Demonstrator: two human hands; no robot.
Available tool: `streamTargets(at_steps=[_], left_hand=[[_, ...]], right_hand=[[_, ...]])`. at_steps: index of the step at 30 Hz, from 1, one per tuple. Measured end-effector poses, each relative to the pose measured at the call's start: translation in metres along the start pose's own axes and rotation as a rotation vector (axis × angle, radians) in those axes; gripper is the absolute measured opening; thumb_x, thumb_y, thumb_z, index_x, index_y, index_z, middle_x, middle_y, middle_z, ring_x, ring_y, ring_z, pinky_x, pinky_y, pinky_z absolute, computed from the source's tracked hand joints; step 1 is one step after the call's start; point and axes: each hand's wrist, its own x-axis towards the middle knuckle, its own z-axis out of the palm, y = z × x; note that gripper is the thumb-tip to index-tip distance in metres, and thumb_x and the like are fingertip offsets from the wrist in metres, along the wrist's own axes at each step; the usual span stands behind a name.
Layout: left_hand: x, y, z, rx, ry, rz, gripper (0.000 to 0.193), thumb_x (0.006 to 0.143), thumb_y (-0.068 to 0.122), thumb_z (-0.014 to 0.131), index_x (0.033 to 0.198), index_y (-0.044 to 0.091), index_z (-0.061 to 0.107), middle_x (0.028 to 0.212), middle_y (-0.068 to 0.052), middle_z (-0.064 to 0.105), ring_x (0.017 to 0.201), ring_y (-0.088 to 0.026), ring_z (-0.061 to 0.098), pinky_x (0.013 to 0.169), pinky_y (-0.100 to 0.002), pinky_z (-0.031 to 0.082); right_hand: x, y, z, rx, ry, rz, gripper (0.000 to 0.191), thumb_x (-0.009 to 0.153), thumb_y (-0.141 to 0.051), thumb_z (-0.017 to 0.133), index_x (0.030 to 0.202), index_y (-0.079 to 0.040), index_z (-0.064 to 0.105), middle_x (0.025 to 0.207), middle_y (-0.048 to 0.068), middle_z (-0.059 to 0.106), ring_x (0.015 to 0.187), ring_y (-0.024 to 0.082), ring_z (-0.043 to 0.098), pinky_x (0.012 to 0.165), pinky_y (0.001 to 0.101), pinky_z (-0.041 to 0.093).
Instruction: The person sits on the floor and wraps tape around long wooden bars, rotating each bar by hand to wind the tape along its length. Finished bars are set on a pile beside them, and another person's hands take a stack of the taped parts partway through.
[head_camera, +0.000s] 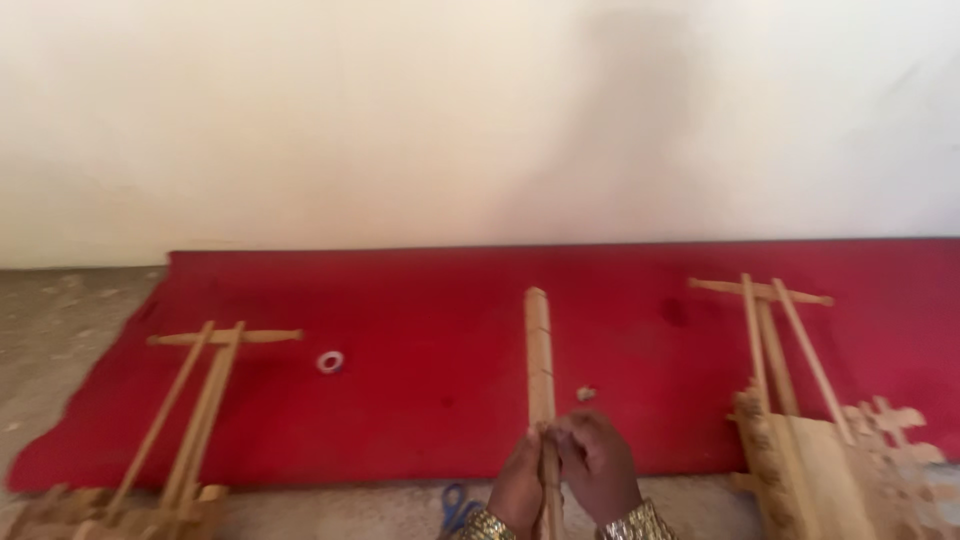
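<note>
Pale wall fills the top half of my view, and below it a red mat (420, 330) lies on a grey floor (60, 320). I see both hands low at the centre, closed around a long bamboo stick (540, 340) that points away over the mat: left hand (518, 490) beside right hand (598, 462), fingers curled on it. Wooden frames rest at far left (190, 400) and far right (790, 400), well apart. Near the left one sits a small white tape roll (330, 361).
</note>
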Motion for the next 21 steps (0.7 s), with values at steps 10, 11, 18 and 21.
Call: streamTargets(at_steps=[10, 11, 18, 21], left_hand=[[0.022, 0.006, -0.036, -0.286, 0.109, 0.021, 0.051, 0.103, 0.047, 0.037, 0.117, 0.01, 0.069, 0.096, -0.011, 0.069, 0.084, -0.02, 0.063, 0.077, -0.037, 0.053], [0.016, 0.015, -0.044, -0.295, 0.185, -0.049, 0.05, 0.103, 0.048, 0.037, 0.118, 0.013, 0.069, 0.096, -0.012, 0.069, 0.083, -0.021, 0.064, 0.075, -0.038, 0.053], [0.004, 0.009, -0.013, -0.27, 0.105, 0.011, 0.053, 0.102, 0.052, 0.037, 0.123, 0.013, 0.065, 0.101, -0.011, 0.07, 0.085, -0.02, 0.065, 0.069, -0.033, 0.056], [0.002, -0.004, 0.006, -0.159, -0.062, 0.046, 0.065, 0.102, 0.055, 0.034, 0.12, 0.003, 0.069, 0.096, -0.015, 0.069, 0.081, -0.022, 0.066, 0.065, -0.035, 0.056]], right_hand=[[-0.02, -0.023, 0.007, 0.206, -0.207, -0.336, 0.013, 0.088, 0.0, 0.066, 0.094, -0.009, 0.073, 0.088, 0.007, 0.068, 0.079, 0.016, 0.073, 0.068, 0.0301, 0.061], [-0.024, -0.026, 0.01, 0.205, -0.255, -0.391, 0.014, 0.088, 0.002, 0.067, 0.095, -0.008, 0.074, 0.09, 0.008, 0.067, 0.081, 0.017, 0.072, 0.069, 0.031, 0.06], [-0.014, -0.026, -0.001, 0.231, -0.169, -0.238, 0.015, 0.081, 0.004, 0.069, 0.09, -0.007, 0.075, 0.09, 0.008, 0.069, 0.081, 0.018, 0.075, 0.069, 0.031, 0.064], [-0.007, -0.023, -0.006, 0.123, 0.035, -0.165, 0.012, 0.086, 0.0, 0.067, 0.092, -0.007, 0.076, 0.09, 0.006, 0.072, 0.075, 0.016, 0.076, 0.063, 0.0303, 0.062]])
